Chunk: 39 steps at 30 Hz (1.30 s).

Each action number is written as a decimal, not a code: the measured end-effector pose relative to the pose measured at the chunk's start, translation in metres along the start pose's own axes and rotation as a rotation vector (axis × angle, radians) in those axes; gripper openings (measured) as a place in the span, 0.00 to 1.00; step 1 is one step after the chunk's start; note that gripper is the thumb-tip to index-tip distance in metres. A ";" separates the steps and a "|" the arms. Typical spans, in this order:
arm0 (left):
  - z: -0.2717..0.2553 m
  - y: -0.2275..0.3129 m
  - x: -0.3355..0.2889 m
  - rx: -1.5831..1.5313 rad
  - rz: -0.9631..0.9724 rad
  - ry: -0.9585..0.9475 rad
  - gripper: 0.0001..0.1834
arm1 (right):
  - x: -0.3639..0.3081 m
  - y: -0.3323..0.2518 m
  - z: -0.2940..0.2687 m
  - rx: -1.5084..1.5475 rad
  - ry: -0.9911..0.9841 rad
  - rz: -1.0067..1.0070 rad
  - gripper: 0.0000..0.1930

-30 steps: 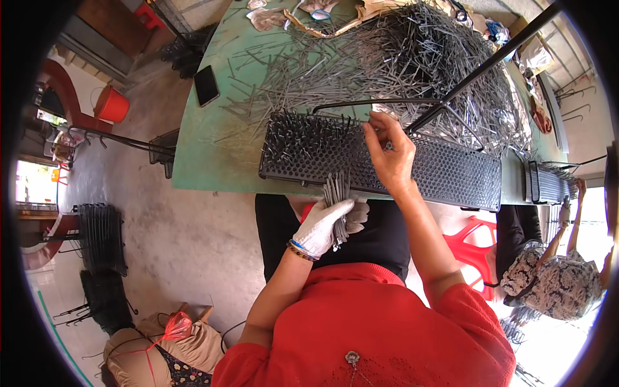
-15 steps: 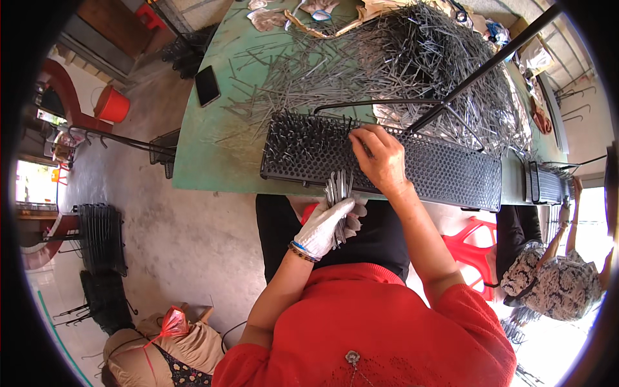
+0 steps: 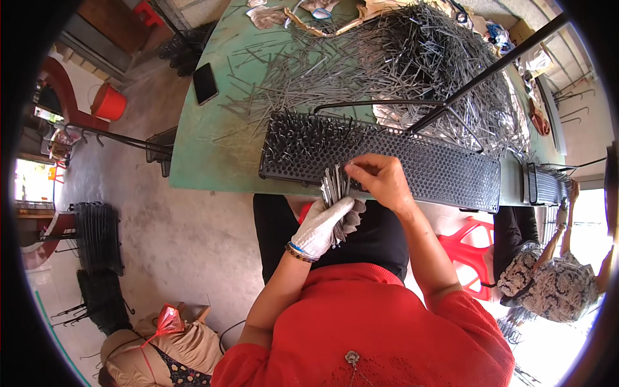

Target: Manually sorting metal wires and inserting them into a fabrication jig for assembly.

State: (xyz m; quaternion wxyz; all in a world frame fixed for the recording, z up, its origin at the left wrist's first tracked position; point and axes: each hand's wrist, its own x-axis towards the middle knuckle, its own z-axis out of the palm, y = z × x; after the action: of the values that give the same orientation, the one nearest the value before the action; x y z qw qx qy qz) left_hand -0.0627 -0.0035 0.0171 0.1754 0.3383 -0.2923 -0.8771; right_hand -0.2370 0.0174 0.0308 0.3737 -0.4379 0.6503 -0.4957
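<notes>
My left hand (image 3: 320, 229), in a white glove, is closed round a bundle of thin metal rods (image 3: 333, 187) that stands upright above its fist, below the table's front edge. At the upper right of this bundle is my bare right hand (image 3: 387, 184), its thumb and fingertips pinched on the top of one rod. Just beyond both hands lies a long black perforated rack (image 3: 438, 171) along the table edge. Many dark rods (image 3: 303, 138) stand in the holes of its left part, while the holes on the right show bare.
A large heap of loose rods (image 3: 432, 58) covers the back of the green table (image 3: 200, 155). A black bar frame (image 3: 477, 80) slants over the rack. A phone (image 3: 206, 84) lies at left. A co-worker (image 3: 554, 280) sits at right near a red stool (image 3: 467, 255).
My right hand has come back from the rack's holes, toward me and down, to the top of the rod bundle. My left hand has stayed nearly in place, still holding the bundle.
</notes>
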 end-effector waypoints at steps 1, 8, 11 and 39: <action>-0.002 -0.001 0.001 -0.001 0.001 0.001 0.11 | 0.001 0.001 -0.003 0.080 0.004 0.083 0.12; -0.011 -0.007 0.005 -0.015 -0.096 0.014 0.12 | 0.021 -0.016 0.001 0.034 0.393 -0.241 0.09; -0.008 -0.006 0.004 -0.026 -0.079 0.031 0.12 | 0.033 -0.015 0.008 -0.147 0.454 -0.432 0.10; -0.007 -0.008 0.003 -0.102 -0.032 0.041 0.11 | 0.036 0.003 0.017 -0.586 0.344 -0.788 0.08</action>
State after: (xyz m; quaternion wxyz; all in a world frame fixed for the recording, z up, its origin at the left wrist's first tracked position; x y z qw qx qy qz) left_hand -0.0607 -0.0017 0.0063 0.1843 0.3517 -0.2380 -0.8864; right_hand -0.2345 -0.0216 0.0222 -0.0916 -0.6480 0.5996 -0.4607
